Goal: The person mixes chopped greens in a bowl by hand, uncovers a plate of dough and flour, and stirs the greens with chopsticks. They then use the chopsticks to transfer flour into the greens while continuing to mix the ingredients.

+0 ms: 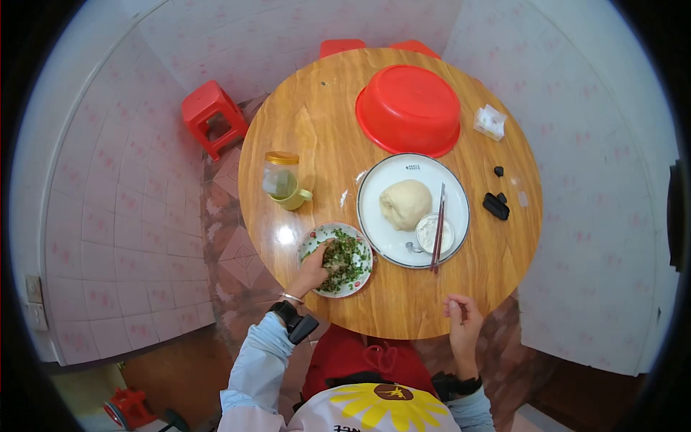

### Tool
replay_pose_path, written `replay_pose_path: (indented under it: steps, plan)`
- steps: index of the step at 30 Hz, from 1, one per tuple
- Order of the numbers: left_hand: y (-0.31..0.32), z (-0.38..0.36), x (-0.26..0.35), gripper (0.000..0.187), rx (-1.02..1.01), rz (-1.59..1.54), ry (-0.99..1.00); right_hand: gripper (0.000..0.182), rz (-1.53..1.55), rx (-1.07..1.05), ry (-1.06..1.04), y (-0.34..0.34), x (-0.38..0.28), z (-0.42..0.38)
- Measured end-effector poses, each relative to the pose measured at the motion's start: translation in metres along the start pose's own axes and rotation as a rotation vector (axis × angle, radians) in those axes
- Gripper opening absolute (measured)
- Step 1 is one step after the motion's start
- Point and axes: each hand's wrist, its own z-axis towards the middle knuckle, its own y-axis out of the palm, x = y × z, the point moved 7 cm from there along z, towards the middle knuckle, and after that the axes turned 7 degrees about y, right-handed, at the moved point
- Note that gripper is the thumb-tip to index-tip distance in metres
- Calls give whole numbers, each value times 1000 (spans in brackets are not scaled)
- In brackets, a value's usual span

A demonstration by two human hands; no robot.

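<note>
My left hand (313,272) reaches into a white bowl (305,245) with red marks on its wall. The bowl holds a mix of chopped greens (349,259). Its fingers are bent into the greens and closed on some of them, with the tips partly buried. My right hand (464,322) hovers by the table's front edge, loosely curled, its fingers a little apart and nothing visible in it. Between the hands and farther back, a large white plate (374,183) with a dark rim carries a ball of dough (405,204), a small bowl of white powder (427,234) and chopsticks (437,237) laid across that bowl.
On the round wooden table (288,108), a red basin (410,104) lies upside down at the back. A jar with an orange lid (281,167) and a yellow cup (291,199) stand left. Tissues (490,122) and a black case (496,207) lie right. A red stool (214,115) stands beyond.
</note>
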Motion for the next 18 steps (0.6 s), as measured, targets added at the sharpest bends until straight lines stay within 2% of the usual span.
replay_pose_path:
  steps: [3,5,6,8,9,11,14,18]
  plan:
    - [3,-17,-14,59,-61,149,-8,12,11,5,1,0,6,-2]
    - [9,-27,-8,67,-42,523,74,12,15,6,4,0,8,-3]
    - [14,-28,-8,67,-44,523,74,12,14,4,8,1,8,-3]
    - [18,-29,-3,59,74,598,134,12,12,0,14,2,9,-5]
    - [20,-28,-4,59,75,598,133,12,5,-3,11,3,9,-4]
    - [20,-22,-10,48,-14,393,-90,12,-3,-7,6,5,9,-4]
    - [23,-11,-30,39,45,285,-144,12,1,-17,-14,6,5,-3]
    - [12,-4,11,47,169,324,-97,13,-1,-9,23,2,4,-3]
